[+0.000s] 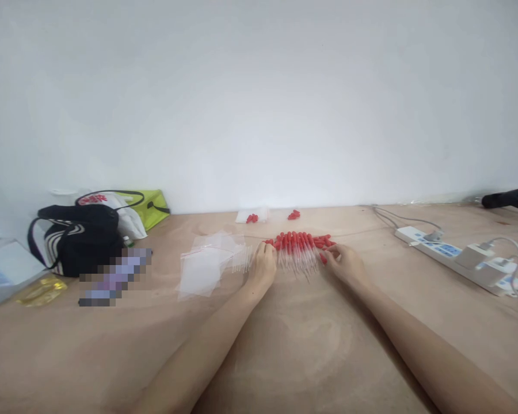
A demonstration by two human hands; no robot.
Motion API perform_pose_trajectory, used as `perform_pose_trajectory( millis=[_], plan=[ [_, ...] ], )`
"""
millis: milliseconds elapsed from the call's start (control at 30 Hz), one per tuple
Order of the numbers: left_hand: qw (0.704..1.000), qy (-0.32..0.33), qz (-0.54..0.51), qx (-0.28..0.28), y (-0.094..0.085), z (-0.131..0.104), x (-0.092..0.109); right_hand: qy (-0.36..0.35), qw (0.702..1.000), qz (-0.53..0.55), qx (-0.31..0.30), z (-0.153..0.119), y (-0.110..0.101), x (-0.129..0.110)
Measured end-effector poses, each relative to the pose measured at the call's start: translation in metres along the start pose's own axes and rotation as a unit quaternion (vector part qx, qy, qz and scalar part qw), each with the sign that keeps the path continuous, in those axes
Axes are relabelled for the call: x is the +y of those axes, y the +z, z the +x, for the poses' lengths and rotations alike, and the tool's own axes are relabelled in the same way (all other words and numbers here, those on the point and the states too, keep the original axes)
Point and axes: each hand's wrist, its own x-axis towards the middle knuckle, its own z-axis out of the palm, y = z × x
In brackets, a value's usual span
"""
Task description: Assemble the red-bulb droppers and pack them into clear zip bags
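Observation:
Between my two hands lies a row of glass droppers (297, 250), their red rubber bulbs pointing away from me and their clear tips towards me. My right hand (347, 263), at the right end of the row, pinches a loose red rubber bulb (323, 259) between thumb and finger. At the left end, my left hand (263, 267) is closed with its fingers bent down beside a red bulb; what it holds is hidden. Several thin clear tubes (240, 260) lie just left of that hand. More red bulbs (326, 239) are heaped behind the row.
Clear plastic bags (201, 270) overlap on the wooden table (285, 356) at left. Small groups of red bulbs (252, 218) lie near the wall. A black bag (84, 238) stands far left, and a white power strip (449, 253) with cables lies right.

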Motion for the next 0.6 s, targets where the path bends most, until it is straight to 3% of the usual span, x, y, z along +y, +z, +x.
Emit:
perform_pose_trajectory(
  millis=[300,600],
  plan=[
    [1.0,-0.015,0.017,0.012,0.004,0.002,-0.004,0.0,0.999,-0.034,-0.002,0.001,0.008,0.003],
    [0.998,0.012,0.04,-0.039,0.021,-0.006,0.007,0.018,0.998,-0.031,-0.042,0.0,0.016,0.005]
  ],
)
